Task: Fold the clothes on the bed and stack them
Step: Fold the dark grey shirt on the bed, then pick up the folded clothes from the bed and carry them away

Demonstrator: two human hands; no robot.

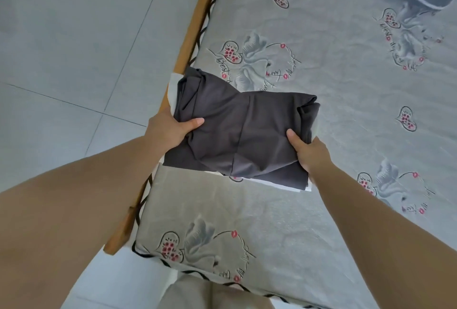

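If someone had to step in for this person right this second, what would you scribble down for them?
Left hand: grips the left edge of the folded dark grey garment, thumb on top.
Right hand: grips its right edge the same way.
The garment lies over a white garment, whose edges peek out beneath, near the corner of the bed.
Done: both pieces look folded.
Left: set the pile down squarely; no other loose clothes are in view.
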